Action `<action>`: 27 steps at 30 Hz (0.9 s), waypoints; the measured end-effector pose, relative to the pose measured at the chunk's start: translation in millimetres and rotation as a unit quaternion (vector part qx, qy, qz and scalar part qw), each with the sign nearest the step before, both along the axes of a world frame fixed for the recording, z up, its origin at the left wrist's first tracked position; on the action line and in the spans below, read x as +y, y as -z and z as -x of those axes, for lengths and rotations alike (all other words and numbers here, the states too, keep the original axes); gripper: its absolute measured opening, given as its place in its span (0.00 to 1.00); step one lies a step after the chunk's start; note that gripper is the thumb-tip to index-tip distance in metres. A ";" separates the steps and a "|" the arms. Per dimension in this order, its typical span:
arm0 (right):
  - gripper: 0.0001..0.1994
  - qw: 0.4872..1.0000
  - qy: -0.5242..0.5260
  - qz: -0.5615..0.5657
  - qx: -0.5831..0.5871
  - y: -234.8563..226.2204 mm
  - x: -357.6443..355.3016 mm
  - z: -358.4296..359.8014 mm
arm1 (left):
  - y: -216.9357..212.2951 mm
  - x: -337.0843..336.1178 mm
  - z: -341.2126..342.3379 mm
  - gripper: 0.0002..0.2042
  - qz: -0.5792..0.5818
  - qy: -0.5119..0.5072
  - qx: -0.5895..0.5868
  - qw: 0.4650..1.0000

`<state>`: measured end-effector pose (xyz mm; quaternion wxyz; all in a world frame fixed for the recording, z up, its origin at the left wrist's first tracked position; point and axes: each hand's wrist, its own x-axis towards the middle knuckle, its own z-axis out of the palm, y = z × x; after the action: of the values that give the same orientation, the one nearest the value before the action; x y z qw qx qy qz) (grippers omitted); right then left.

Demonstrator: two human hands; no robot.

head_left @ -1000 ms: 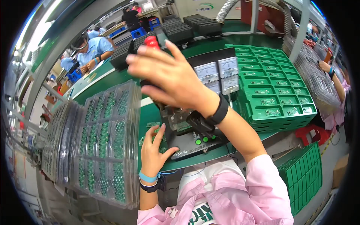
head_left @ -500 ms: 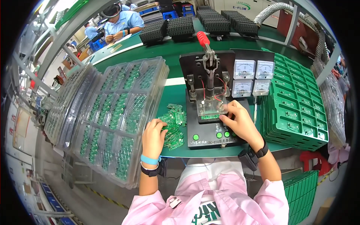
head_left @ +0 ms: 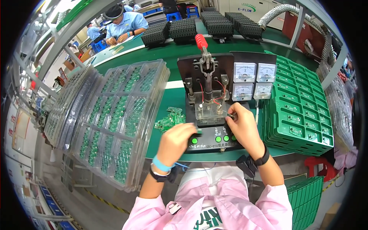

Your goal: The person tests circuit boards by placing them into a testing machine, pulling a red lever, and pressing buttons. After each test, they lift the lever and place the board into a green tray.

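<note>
My left hand (head_left: 175,141) is closed, slightly blurred, at the front left of a black test fixture (head_left: 205,144). A small green circuit board (head_left: 199,130) shows at its fingertips. My right hand (head_left: 242,123) pinches a small dark flat piece (head_left: 230,115), most of it hidden by the fingers, at the right side of the clear pressing plate (head_left: 209,112). Above that plate stands a toggle clamp with a red handle (head_left: 201,41), and red wires run down to the plate. A loose pile of green circuit boards (head_left: 171,118) lies left of the fixture.
Clear trays (head_left: 126,111) filled with boards are stacked at the left. Four-sided meters (head_left: 244,72) stand beside the clamp. Stacked green trays (head_left: 297,111) hold boards at the right. Black racks (head_left: 183,30) line the back, where a co-worker (head_left: 124,27) in blue sits.
My left hand has moved right from the pile to the fixture with a board. The green board under the clear plate no longer shows there. My right hand has shifted slightly, now pinching a dark piece.
</note>
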<state>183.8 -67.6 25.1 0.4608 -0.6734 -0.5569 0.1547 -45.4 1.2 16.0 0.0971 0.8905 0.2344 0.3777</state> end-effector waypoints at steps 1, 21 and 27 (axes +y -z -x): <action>0.09 1.000 0.002 0.000 -0.001 -4.2 -8.2 -1.9 | -1.5 -1.9 -15.0 0.09 -0.047 0.042 0.007 0.998; 0.09 0.995 0.027 -0.045 -0.079 -21.0 -113.5 -72.7 | -7.2 7.2 -40.5 0.15 -0.040 0.063 0.126 0.989; 0.09 0.996 0.014 -0.046 -0.075 -14.7 -119.5 -78.8 | 0.2 -1.5 -47.3 0.14 -0.042 0.037 0.069 0.996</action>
<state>262.7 -187.1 39.8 0.4503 -0.6690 -0.5871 0.0711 1.9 -0.3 15.8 0.0567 0.9259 0.1914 0.3208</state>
